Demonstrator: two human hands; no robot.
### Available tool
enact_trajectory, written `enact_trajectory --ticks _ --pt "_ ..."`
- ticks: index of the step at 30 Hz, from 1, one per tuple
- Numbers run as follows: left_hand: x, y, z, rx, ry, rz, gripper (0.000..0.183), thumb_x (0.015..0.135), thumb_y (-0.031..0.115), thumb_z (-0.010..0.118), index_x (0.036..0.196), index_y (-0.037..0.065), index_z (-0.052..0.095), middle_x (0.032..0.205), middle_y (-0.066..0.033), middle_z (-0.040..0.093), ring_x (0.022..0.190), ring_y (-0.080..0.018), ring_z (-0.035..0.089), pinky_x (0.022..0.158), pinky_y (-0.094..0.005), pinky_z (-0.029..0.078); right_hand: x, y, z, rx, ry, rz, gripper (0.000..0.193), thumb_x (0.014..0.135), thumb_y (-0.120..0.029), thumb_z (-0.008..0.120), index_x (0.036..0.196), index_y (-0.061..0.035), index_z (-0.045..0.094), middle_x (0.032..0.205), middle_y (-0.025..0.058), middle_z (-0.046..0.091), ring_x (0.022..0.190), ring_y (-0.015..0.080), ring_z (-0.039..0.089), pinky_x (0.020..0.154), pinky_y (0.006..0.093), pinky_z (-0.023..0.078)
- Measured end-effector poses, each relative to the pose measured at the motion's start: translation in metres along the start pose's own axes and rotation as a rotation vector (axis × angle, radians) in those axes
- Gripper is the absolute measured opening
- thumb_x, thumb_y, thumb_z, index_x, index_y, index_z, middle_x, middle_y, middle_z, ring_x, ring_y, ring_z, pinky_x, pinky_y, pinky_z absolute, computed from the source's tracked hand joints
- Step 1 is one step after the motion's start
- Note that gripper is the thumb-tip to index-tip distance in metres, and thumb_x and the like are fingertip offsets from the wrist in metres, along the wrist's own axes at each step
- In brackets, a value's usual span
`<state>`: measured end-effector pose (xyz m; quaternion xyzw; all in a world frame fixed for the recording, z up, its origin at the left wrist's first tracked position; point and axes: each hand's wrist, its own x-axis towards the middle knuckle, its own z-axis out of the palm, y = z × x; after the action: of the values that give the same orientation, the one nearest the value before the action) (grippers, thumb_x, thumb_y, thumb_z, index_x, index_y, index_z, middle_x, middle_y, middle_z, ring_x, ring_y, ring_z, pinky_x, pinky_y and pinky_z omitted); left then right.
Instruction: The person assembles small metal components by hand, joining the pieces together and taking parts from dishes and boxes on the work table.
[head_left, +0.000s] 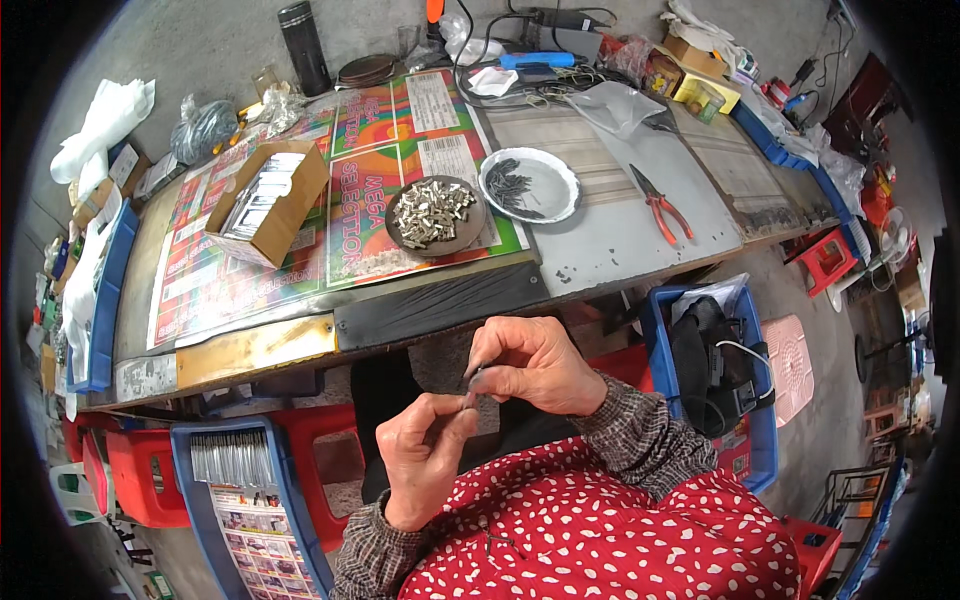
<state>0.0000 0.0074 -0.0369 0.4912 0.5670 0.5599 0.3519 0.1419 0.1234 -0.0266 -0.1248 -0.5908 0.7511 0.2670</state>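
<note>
My left hand (425,455) and my right hand (537,368) meet fingertip to fingertip in front of the table's near edge. Both are closed in a pinch. A tiny dark piece shows at the right fingertips; its kind is too small to make out, and the left fingers hide whatever they pinch. Beyond them on the table, a dark round dish (403,238) holds many short silvery metal pieces. To its right stands a white bowl (570,187) with thin dark pin-like pieces. Red-handled pliers (662,212) lie farther right, their jaws pointing away from me.
An open cardboard box (305,200) with packed silvery strips stands at the left on the table. A black flask (304,50) and a blue-handled tool (537,60) are at the back. Below are a blue crate (183,470) and a blue bin (765,440).
</note>
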Motion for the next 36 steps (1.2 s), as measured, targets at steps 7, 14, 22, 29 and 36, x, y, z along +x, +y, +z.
enact_trajectory --ticks 7,14,22,29,36 --pt "0.007 0.000 0.008 0.464 0.234 0.467 0.013 0.071 -0.006 0.066 0.081 0.000 0.060 0.069 -0.0123 0.060 0.056 -0.0226 0.059 0.048 -0.0258 0.044 0.005 0.003 0.020 -0.076 0.233 -0.077 0.015 0.083 -0.008 0.065 0.080 -0.0019 0.052 0.074 -0.0011 0.055 0.063 0.0023 0.048 0.053 0.0181 0.041" --pt "0.004 -0.001 0.000 0.240 0.067 0.173 0.011 0.073 -0.005 0.066 0.080 -0.002 0.059 0.068 -0.0110 0.060 0.057 -0.0173 0.059 0.049 -0.0251 0.044 0.006 0.000 0.012 0.015 0.130 0.000 0.017 0.085 -0.010 0.065 0.079 -0.0023 0.050 0.069 -0.0020 0.053 0.057 0.0007 0.046 0.048 0.0157 0.038" --pt "0.010 -0.007 0.008 0.479 0.223 0.446 0.011 0.072 -0.004 0.067 0.079 -0.001 0.060 0.069 -0.0125 0.060 0.056 -0.0197 0.059 0.050 -0.0254 0.045 0.010 0.009 0.020 -0.153 0.277 -0.123 0.020 0.084 -0.011 0.065 0.077 -0.0030 0.048 0.067 -0.0031 0.053 0.056 0.0007 0.045 0.046 0.0168 0.037" --pt "0.002 -0.005 -0.003 0.169 0.032 0.038 0.011 0.073 -0.003 0.067 0.081 0.000 0.060 0.067 -0.0110 0.059 0.053 -0.0187 0.057 0.049 -0.0257 0.044 0.007 0.004 0.009 -0.017 0.087 -0.004 0.019 0.085 -0.011 0.064 0.077 -0.0029 0.048 0.067 -0.0013 0.053 0.055 0.0013 0.047 0.045 0.0174 0.037" --pt "0.012 -0.011 0.010 0.571 0.260 0.532 0.012 0.071 -0.005 0.066 0.081 0.000 0.060 0.065 -0.0101 0.057 0.049 -0.0160 0.054 0.046 -0.0244 0.042 0.010 0.009 0.026 -0.062 0.282 -0.147 0.018 0.085 -0.010 0.063 0.079 -0.0021 0.049 0.067 -0.0003 0.054 0.055 0.0011 0.047 0.045 0.0177 0.037"
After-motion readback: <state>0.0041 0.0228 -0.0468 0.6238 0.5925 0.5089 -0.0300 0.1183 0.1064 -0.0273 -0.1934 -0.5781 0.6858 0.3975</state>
